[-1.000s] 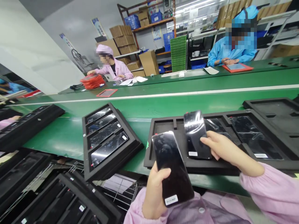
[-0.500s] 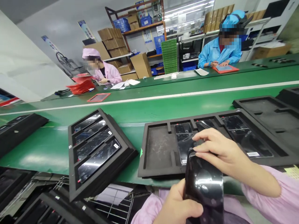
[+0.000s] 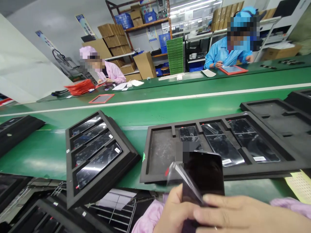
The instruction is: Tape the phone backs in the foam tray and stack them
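Observation:
At the bottom of the head view my left hand (image 3: 173, 213) grips a black phone panel (image 3: 206, 171) from below. My right hand (image 3: 243, 215) lies across its lower part, fingers closed on a clear film (image 3: 181, 179) that stands lifted off the panel's left side. Just beyond is a black foam tray (image 3: 157, 152) on the green belt. Its leftmost slot is bare and three other slots hold film-covered panels (image 3: 222, 144).
A second black tray (image 3: 102, 178) with several panels sits tilted at the left. Bare black trays (image 3: 274, 111) stand at the right, more trays lie at the lower left. Across the green belt (image 3: 170, 110) two people work at red frames.
My right hand has dropped from the panel's top edge to its lower part and the clear film has come up off the panel. The panel now sits lower and closer to me.

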The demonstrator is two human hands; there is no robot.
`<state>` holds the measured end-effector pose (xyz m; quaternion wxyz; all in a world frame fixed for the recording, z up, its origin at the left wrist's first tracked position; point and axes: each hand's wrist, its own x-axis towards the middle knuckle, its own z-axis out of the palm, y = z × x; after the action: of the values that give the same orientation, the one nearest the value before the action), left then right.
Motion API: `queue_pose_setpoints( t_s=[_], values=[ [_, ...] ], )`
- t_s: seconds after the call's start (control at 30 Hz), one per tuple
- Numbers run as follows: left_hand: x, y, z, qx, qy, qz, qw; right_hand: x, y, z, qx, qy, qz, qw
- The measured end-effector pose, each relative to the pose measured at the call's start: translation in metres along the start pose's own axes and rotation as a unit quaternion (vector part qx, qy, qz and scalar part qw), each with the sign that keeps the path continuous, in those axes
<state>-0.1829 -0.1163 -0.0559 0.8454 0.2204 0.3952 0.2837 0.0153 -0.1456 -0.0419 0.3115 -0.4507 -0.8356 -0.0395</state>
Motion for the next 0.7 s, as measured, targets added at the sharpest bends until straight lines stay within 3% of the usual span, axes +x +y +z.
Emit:
queue_pose_setpoints(
  t_s=[0.1, 0.27, 0.5, 0.6, 0.7],
  values=[
    [0.005, 0.003, 0.009, -0.001, -0.035, 0.08, 0.996, 0.001, 0.012, -0.008, -0.006, -0.019, -0.002, 1.0],
    [0.018, -0.003, 0.019, -0.08, -0.043, 0.094, 0.991, 0.022, 0.028, 0.001, 0.032, -0.006, -0.064, 0.997],
    [0.021, -0.008, 0.022, -0.126, -0.007, 0.066, 0.99, 0.033, 0.028, 0.027, 0.047, 0.058, 0.042, 0.996],
    [0.021, -0.002, 0.016, -0.125, 0.01, 0.098, 0.987, 0.03, 0.02, 0.02, 0.099, 0.024, -0.045, 0.994],
    [0.026, 0.021, -0.001, -0.091, 0.1, 0.201, 0.97, 0.017, 0.018, 0.005, 0.135, -0.067, -0.164, 0.975]
  ],
)
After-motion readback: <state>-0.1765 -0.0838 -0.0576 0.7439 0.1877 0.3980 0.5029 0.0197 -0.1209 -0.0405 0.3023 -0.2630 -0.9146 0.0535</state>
